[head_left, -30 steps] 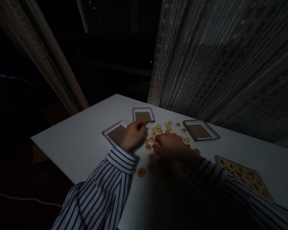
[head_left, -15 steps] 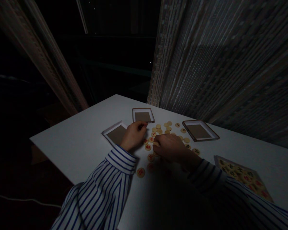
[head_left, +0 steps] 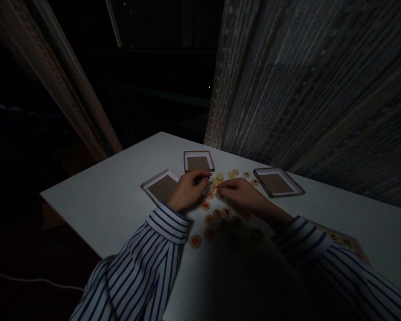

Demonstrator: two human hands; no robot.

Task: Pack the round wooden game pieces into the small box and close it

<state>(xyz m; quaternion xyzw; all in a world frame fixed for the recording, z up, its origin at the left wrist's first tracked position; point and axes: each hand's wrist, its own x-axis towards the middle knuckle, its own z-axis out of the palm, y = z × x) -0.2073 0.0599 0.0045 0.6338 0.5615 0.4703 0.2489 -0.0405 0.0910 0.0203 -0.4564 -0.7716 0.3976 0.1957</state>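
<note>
Pieces (head_left: 205,205) loose, only rightmost tray (head_left: 357,243) stocked — plenty left, imo. Left hand (head_left: 190,188), right hand (head_left: 242,194) — can't tell if gripping.

Round pieces (head_left: 205,205) lie scattered — left hand (head_left: 189,189) at their left edge, right hand (head_left: 242,194) over them — with shallow trays (head_left: 276,183) behind them and to either side.

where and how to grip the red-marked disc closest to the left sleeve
I'd pinch the red-marked disc by opposite sides of its round rim, coming from above. It lies flat on the table, marked face up, so the edge seems the likeliest hold; a gap separates it from the neighbouring disc.
</note>
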